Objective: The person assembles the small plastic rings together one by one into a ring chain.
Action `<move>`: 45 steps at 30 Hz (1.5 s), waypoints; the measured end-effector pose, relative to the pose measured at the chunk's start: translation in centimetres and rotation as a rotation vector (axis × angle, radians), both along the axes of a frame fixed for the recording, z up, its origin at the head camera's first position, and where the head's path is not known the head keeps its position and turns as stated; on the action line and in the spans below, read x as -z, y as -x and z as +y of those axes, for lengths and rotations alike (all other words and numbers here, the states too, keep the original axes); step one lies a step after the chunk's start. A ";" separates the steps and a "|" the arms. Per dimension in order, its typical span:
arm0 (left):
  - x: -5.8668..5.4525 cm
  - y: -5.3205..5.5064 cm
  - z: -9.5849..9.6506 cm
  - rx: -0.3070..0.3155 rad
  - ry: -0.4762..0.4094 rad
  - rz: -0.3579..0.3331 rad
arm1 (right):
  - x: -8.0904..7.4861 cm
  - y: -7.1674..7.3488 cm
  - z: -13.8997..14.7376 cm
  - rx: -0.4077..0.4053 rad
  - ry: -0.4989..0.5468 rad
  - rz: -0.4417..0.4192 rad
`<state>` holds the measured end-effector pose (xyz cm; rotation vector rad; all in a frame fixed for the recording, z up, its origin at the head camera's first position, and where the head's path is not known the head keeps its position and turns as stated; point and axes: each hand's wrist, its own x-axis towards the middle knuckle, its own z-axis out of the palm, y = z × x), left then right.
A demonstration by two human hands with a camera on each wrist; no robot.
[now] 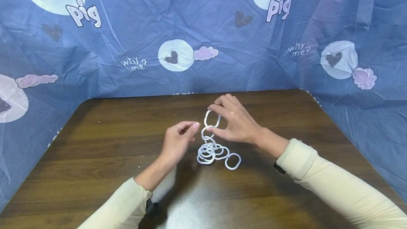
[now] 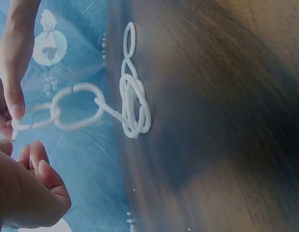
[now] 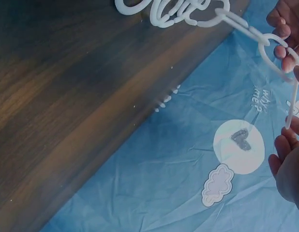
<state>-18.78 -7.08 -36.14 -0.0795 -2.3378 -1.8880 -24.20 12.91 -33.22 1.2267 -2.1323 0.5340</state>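
A chain of white oval links (image 1: 206, 155) lies heaped on the brown table, one end raised. My right hand (image 1: 236, 119) holds up its top link (image 1: 205, 118) by the upper end between the fingers, with the thumb lower down near the joint with the link below. Just left of the raised links is my left hand (image 1: 178, 139), its fingers loosely bent and the thumb tip near the index; nothing shows between them. In the left wrist view the raised links (image 2: 77, 126) stretch from the fingers to the heap (image 2: 135, 125). Fingertips partly overlap the chain in the right wrist view.
One link (image 1: 233, 168) lies at the right edge of the heap. The wooden table (image 1: 105, 172) bears a few tiny white specks. A blue printed cloth (image 1: 197, 17) hangs behind the table and along both sides.
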 end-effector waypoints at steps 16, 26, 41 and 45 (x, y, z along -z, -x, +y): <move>0.1 0.1 0.1 0.109 -0.123 -0.017 | 0.3 -0.7 -0.9 -0.065 0.026 -0.038; -0.2 0.2 0.0 -0.001 -0.201 -0.016 | -0.2 -1.3 -0.4 0.035 0.023 -0.345; -0.2 0.3 -0.3 -0.022 -0.200 -0.032 | 2.1 -3.1 2.2 0.296 -0.486 -0.481; -0.2 0.2 -0.2 -0.023 -0.193 -0.031 | 2.9 -4.0 2.2 0.332 -0.581 -0.461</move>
